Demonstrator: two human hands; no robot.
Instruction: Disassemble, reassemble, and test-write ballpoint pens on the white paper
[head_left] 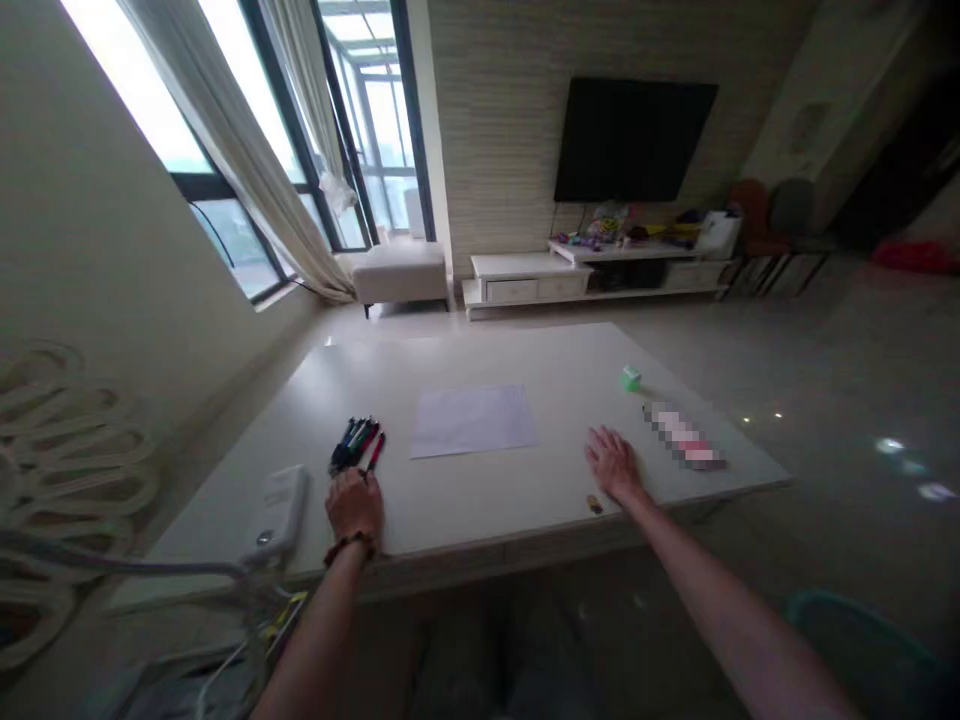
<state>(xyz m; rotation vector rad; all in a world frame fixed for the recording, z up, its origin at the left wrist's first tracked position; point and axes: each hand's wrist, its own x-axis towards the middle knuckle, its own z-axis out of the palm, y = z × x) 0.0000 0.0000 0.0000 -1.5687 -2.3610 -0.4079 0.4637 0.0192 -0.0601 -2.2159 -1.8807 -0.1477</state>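
Observation:
A bundle of several dark pens (pixel 354 442) lies on the left part of the white table (pixel 480 510), with a red pen (pixel 376 450) at its right side. My left hand (pixel 354 505), a beaded bracelet on its wrist, rests on the tabletop just below them, fingers by the pens' near ends; whether they touch is unclear. Between my hands, further back, is a sheet of white paper (pixel 472 420). My right hand (pixel 613 463) lies flat to the right of the paper, holding nothing. Close to its wrist sits a small yellowish and dark object (pixel 594 504).
A white device (pixel 281 510) stands at the table's left edge, a grey hose (pixel 135 568) nearby. On the right are a small green box (pixel 631 378) and a blurred-out pink item (pixel 684 436). A teal rim (pixel 855 620) shows at lower right. Beyond stands a TV cabinet (pixel 525 268).

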